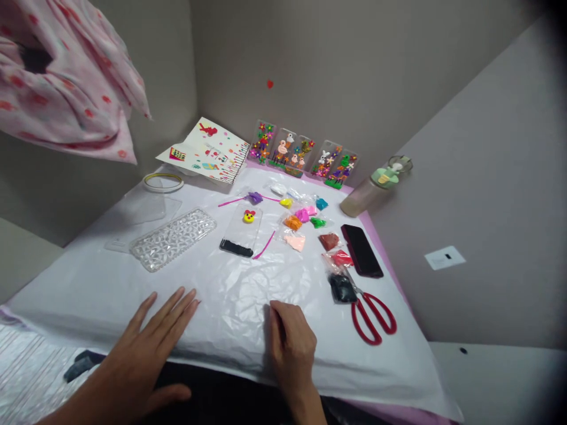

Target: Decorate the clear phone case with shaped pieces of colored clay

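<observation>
My left hand point(146, 348) lies spread near the front edge of the white-covered table, its fingers flat and holding nothing. To its right, my right hand point(292, 339) rests on the sheet with curled fingers; anything inside them is hidden. Beyond both hands lies a clear phone case point(248, 233) with a black strip of clay along its near end and a small yellow clay face with a red top. Pink plastic sticks point(264, 244) lie beside it. A textured clear case point(175, 239) is farther left. Small packets of coloured clay point(302, 215) are scattered right of the plain case.
Red-handled scissors point(374, 316), a black clay packet point(342, 289) and a dark phone point(362, 251) lie at the right. Behind stand a bottle point(365, 192), several decorated cases point(287, 147) and an open notebook point(215, 150). Pink spotted cloth point(84, 88) hangs upper left.
</observation>
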`<state>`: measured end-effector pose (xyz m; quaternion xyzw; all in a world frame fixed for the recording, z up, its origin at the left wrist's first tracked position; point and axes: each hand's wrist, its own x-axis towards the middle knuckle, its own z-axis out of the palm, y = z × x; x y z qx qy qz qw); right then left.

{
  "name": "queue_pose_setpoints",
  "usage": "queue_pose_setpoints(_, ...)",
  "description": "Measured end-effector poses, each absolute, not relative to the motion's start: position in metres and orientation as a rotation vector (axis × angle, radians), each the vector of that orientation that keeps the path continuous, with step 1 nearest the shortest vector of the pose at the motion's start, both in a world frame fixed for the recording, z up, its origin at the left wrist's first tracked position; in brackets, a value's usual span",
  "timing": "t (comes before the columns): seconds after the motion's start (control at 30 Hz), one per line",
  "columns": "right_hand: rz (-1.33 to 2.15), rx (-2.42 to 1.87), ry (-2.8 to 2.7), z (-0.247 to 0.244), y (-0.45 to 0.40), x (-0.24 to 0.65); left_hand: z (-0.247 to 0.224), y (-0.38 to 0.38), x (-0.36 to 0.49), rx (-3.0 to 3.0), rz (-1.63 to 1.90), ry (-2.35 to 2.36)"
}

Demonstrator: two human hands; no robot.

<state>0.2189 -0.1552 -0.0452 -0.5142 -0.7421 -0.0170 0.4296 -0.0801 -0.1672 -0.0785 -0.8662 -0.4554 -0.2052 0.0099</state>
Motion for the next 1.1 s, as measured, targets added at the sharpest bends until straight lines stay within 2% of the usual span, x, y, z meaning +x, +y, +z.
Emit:
queue_pose_setpoints(0.37, 0.046, -1.259, -1.753, -0.045, -0.156, 0.219, -0.075, -0.170, -0.081, -2.641, -0.704, -1.459)
queue_pose_setpoints(0.6, 0.517, -1.348, -1.380, -0.031, -0.158, 0.226, -0.059, -0.137, -0.111, -2.634, -0.905, -1.628)
queue_pose_setpoints(0.87, 1.456, -1.170, -0.841, -0.012, -0.157, 0.210, -0.036, -0.128, -0.080, -2.760, -1.019, -1.690)
queue_pose_setpoints(0.97, 1.613, -1.144, -0.854, -0.008, -0.158, 0.196, -0.037, -0.127, -0.080, -2.746, -1.019, -1.686)
queue_pose_setpoints(1.1, 1.652, -1.135, -0.897, -0.008, -0.159, 0.182, -0.042, -0.125, -0.081, -2.757, -1.012, -1.643)
